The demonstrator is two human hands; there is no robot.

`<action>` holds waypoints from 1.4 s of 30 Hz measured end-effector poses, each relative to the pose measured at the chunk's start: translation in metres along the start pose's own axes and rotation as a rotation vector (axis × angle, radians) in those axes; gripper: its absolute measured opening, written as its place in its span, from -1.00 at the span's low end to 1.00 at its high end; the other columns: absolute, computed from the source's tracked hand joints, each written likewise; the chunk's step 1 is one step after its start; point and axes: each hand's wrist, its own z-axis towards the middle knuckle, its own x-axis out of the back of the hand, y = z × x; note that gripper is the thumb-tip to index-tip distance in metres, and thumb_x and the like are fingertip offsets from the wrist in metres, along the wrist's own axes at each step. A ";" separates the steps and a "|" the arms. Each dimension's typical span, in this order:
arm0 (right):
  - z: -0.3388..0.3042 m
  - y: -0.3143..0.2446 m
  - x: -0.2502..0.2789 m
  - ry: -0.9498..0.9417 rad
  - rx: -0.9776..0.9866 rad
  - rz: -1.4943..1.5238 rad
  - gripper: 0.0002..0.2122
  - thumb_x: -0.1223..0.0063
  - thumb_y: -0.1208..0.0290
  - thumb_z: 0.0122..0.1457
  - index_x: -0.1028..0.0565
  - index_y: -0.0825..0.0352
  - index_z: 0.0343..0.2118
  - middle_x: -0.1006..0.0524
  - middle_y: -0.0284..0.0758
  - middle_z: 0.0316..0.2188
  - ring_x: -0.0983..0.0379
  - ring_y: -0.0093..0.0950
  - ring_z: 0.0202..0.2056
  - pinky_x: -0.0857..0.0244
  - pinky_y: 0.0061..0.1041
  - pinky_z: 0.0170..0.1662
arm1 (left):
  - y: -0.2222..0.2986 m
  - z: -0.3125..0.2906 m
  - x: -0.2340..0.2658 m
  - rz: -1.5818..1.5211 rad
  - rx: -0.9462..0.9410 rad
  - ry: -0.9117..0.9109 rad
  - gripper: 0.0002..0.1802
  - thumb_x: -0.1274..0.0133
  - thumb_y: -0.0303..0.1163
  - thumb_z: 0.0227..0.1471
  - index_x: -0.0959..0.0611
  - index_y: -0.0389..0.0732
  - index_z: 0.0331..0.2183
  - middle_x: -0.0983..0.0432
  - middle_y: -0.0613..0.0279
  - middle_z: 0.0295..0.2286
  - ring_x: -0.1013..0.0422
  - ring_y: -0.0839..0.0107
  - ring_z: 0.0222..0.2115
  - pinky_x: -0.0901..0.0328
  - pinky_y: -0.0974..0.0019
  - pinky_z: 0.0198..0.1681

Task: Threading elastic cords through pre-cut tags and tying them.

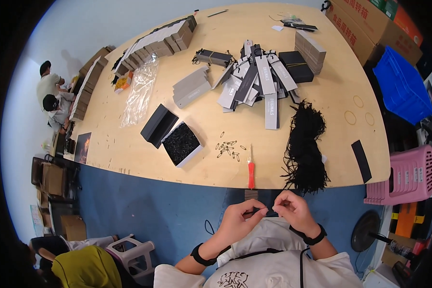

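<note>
Closest in, the left hand (245, 217) pinches what looks like a thin black cord (257, 210) between thumb and forefinger, and a thin dark loop shows just left of that hand, over the blue floor (177, 206). The right hand (294, 211) is just beside it, thumb and fingertips pressed together; whether they grip part of the cord I cannot tell. Both hands are in front of the person's body, short of the near edge of the bench (341, 158).

On that edge lies a red-handled tool (251, 174), its slim tip pointing away. To its right sprawls a thick bundle of black cords (306, 149), some ends reaching the edge, and farther right lies a flat black strip (361, 161). Small metal clips (229, 149) are scattered left of the tool; beyond them, an open box (192, 155) is full of small dark pieces (too tiny to make out singly), a black lid (159, 125) beside it.

Deeper in, black, white and grey tags (265, 74) are heaped loosely, with grey stacked cards (192, 87) and a clear plastic bag (141, 89) to their left. Beyond the bag runs a long row of grey stacks (156, 42).
</note>
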 end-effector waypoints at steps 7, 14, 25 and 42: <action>0.001 -0.009 0.002 0.079 0.118 -0.271 -0.93 -0.09 0.63 0.08 -0.43 0.40 -0.39 -0.41 -0.41 -0.44 -0.33 -0.69 -0.46 -0.24 -0.70 -0.43 | -0.007 -0.002 0.011 -0.398 0.064 -0.034 -0.92 -0.07 -0.53 0.08 -0.60 -0.33 -0.35 -0.48 0.36 -0.50 -0.27 0.71 -0.53 -0.16 0.59 -0.50; -0.001 -0.020 -0.010 0.007 0.359 -0.564 -0.91 -0.11 0.65 0.04 -0.44 0.40 -0.40 -0.40 -0.31 -0.44 -0.36 -0.50 -0.48 -0.27 -0.58 -0.41 | -0.012 0.005 -0.012 -0.397 0.017 0.113 -0.83 -0.14 -0.52 0.01 -0.68 -0.30 -0.28 -0.49 0.40 -0.48 -0.23 0.69 -0.59 -0.11 0.59 -0.55; 0.003 -0.033 0.000 -0.046 0.170 -0.427 -0.92 -0.09 0.63 0.08 -0.45 0.41 -0.36 -0.44 -0.35 -0.43 -0.38 -0.59 -0.45 -0.25 -0.64 -0.42 | -0.014 -0.004 -0.012 0.031 -0.131 0.022 -0.87 -0.17 -0.50 0.00 -0.68 -0.25 -0.32 -0.47 0.36 -0.48 -0.20 0.70 -0.58 -0.05 0.57 -0.58; -0.006 -0.032 -0.004 -0.083 -0.095 0.073 -0.92 -0.01 0.63 0.16 -0.43 0.47 -0.28 -0.47 -0.31 -0.36 -0.47 -0.58 -0.36 -0.42 -0.62 -0.44 | -0.022 -0.003 -0.009 -0.302 -0.185 -0.056 -0.91 -0.07 -0.56 0.06 -0.58 -0.34 -0.33 -0.40 0.24 -0.34 -0.30 0.57 -0.37 -0.18 0.53 -0.35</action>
